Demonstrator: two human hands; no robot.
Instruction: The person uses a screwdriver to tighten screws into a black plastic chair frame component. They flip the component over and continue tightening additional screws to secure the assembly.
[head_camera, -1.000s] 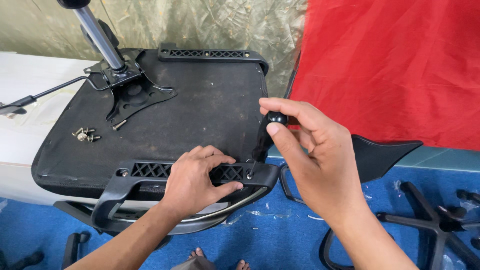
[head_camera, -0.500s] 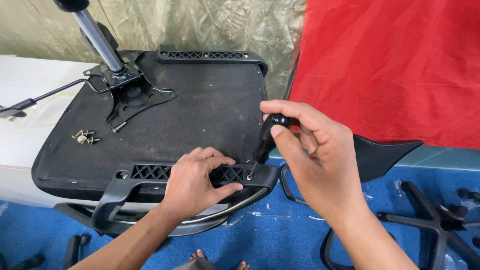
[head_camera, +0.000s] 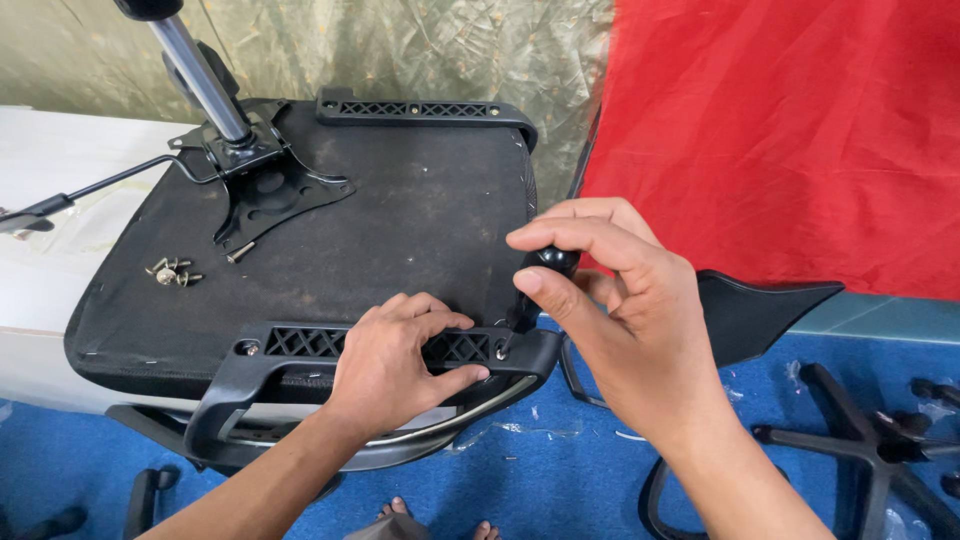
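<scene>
Several loose screws lie clear; left hand grips armrest bracket, right hand grip holds screwdriver.

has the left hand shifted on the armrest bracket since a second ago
No. The left hand sits at the same spot on the armrest bracket, pressing it against the seat underside, as in the earlier pictures.

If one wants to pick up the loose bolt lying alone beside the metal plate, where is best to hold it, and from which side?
Probably a pinch across the shank of the loose bolt, coming from straight above. It lies flat on the upturned seat base, apart from the small screw pile, with the metal plate close on its far side, so the top is the free approach.
</scene>
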